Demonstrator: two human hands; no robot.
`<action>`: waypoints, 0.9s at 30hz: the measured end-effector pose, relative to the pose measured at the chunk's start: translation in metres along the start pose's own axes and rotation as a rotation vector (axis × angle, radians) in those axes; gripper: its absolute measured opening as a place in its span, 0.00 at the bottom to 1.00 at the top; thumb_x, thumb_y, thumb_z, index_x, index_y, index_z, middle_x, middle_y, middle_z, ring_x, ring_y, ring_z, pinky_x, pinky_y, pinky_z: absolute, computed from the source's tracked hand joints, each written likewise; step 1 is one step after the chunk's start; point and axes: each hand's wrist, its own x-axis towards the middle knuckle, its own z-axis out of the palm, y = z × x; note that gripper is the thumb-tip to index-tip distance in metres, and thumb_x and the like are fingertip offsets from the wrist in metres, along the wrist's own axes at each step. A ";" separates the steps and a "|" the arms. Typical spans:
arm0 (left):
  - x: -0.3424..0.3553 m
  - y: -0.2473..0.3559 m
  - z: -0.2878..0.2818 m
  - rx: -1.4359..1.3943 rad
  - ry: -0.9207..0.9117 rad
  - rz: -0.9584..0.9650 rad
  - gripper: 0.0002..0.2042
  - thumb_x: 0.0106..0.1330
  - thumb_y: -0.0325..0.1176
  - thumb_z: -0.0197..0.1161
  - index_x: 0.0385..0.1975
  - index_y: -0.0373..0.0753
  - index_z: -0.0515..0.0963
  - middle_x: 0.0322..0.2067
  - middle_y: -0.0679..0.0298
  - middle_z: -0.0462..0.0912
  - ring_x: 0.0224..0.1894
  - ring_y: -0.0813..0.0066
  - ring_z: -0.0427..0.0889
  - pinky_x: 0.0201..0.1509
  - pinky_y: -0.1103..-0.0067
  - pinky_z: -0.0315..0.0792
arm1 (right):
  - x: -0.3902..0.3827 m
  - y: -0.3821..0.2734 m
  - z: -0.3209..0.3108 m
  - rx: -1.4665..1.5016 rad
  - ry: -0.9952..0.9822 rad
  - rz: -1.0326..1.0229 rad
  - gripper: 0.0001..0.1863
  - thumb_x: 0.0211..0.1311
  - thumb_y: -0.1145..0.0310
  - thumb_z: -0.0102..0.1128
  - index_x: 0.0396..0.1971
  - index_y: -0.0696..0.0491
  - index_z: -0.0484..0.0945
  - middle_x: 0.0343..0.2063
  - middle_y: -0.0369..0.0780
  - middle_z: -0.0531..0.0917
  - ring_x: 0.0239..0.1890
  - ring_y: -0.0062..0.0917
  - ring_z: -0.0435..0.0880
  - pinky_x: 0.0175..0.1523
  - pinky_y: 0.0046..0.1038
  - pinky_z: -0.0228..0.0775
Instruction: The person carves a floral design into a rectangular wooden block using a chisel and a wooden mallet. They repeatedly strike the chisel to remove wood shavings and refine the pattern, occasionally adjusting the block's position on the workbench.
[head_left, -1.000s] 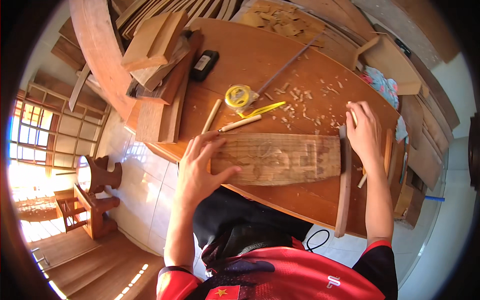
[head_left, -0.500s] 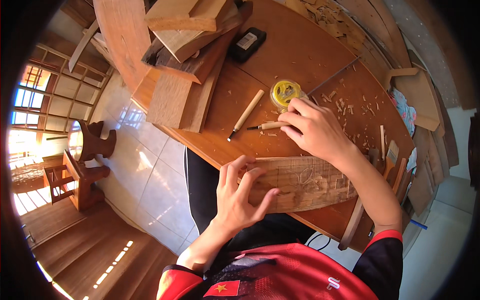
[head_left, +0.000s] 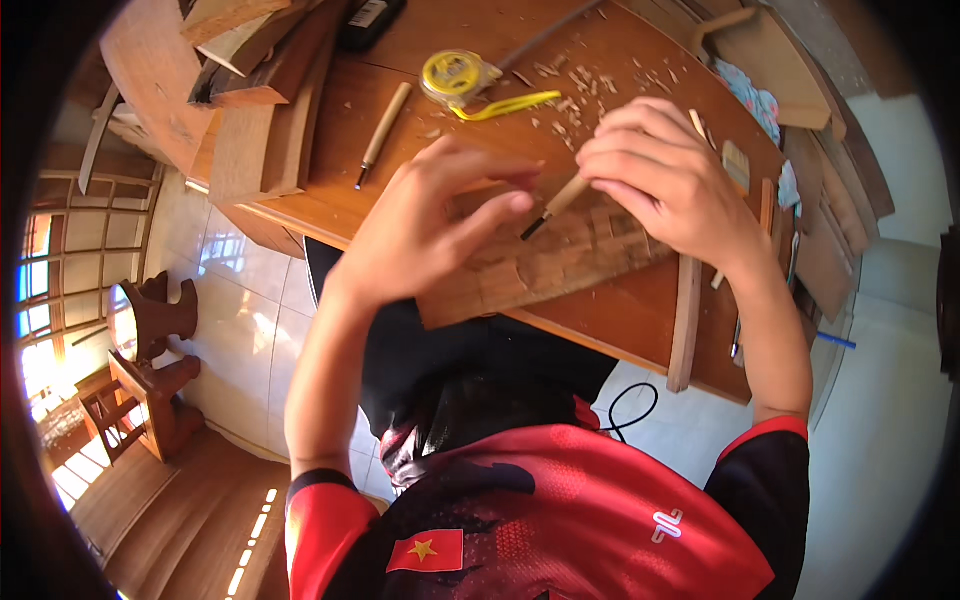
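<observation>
My right hand point(head_left: 680, 180) grips the wooden handle of a carving chisel point(head_left: 568, 194), its dark blade slanting down over a carved board point(head_left: 540, 275). The board lies tilted on the table edge nearest me, with relief cuts on its top face. Over its left part hovers my left hand point(head_left: 425, 220), fingers apart and slightly blurred, holding nothing I can see. It hides the board's upper left portion. A second carving chisel point(head_left: 384, 135) with a pale handle lies beyond my left hand. Farther back are a yellow tape measure point(head_left: 455, 77) and its yellow strap point(head_left: 510, 105).
Wood blocks point(head_left: 265, 130) are stacked at the table's left edge. Shavings point(head_left: 580, 90) litter the brown table point(head_left: 590, 320). A wooden bar point(head_left: 685, 320) sticks out past the near edge, right of the board. A brush point(head_left: 735, 165) and patterned cloth point(head_left: 748, 100) lie farther right.
My right hand has lifted the chisel off the table and brought it over the board. My left hand has risen from the board's left end. The board has turned, and the view has shifted.
</observation>
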 end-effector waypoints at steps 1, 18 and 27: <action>0.009 0.002 0.001 -0.036 -0.082 0.022 0.13 0.70 0.34 0.67 0.48 0.34 0.84 0.45 0.57 0.88 0.51 0.61 0.83 0.60 0.70 0.73 | -0.003 -0.001 0.001 -0.012 0.020 -0.023 0.09 0.56 0.74 0.71 0.37 0.54 0.84 0.38 0.36 0.86 0.47 0.33 0.83 0.57 0.37 0.74; 0.054 -0.025 0.025 -0.316 -0.336 -0.069 0.12 0.74 0.33 0.66 0.49 0.33 0.77 0.41 0.60 0.91 0.48 0.79 0.85 0.59 0.77 0.74 | -0.130 -0.023 -0.006 -0.064 0.350 0.653 0.23 0.59 0.75 0.74 0.55 0.56 0.79 0.51 0.44 0.83 0.56 0.34 0.82 0.62 0.31 0.71; 0.050 -0.021 0.025 -0.108 -0.151 -0.064 0.12 0.74 0.37 0.66 0.45 0.33 0.82 0.37 0.62 0.90 0.44 0.80 0.85 0.53 0.78 0.74 | -0.192 -0.077 0.025 0.183 0.158 1.306 0.23 0.61 0.63 0.76 0.49 0.57 0.76 0.33 0.36 0.78 0.34 0.21 0.74 0.41 0.24 0.67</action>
